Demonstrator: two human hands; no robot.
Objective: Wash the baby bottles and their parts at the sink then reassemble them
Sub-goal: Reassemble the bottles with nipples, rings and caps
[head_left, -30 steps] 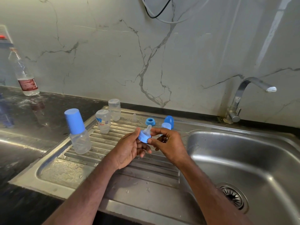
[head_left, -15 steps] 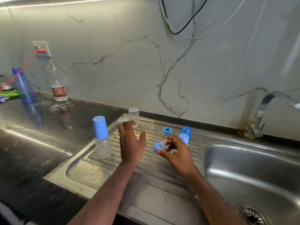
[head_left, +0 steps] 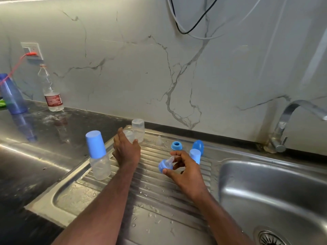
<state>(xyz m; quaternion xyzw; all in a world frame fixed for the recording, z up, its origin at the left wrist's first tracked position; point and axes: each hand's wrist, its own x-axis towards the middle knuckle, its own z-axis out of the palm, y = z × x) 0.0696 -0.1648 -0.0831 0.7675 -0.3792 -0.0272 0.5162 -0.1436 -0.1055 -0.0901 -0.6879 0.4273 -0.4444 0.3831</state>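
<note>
My right hand [head_left: 185, 171] pinches a blue collar with a clear teat in it [head_left: 165, 165] above the ribbed drainboard [head_left: 154, 184]. My left hand [head_left: 126, 150] reaches around a clear bottle body [head_left: 129, 136] standing upside down at the drainboard's back; its fingers hide most of the bottle. A second clear bottle body [head_left: 138, 127] stands just behind it. An assembled bottle with a blue cap [head_left: 98, 154] stands at the left edge. A loose clear teat [head_left: 158, 140], a blue collar [head_left: 176, 145] and two blue caps [head_left: 195, 155] [head_left: 198, 145] lie near the back.
The steel sink basin [head_left: 269, 197] with its drain [head_left: 270, 236] lies to the right, below the tap [head_left: 290, 121]. On the dark counter at the left stand a plastic water bottle [head_left: 51, 91] and a blue tumbler [head_left: 12, 96]. Cables hang on the marble wall.
My left hand has let go of the collar and teat and moved left and back to the upside-down clear bottle. My right hand keeps the collar and teat. The camera has turned left.
</note>
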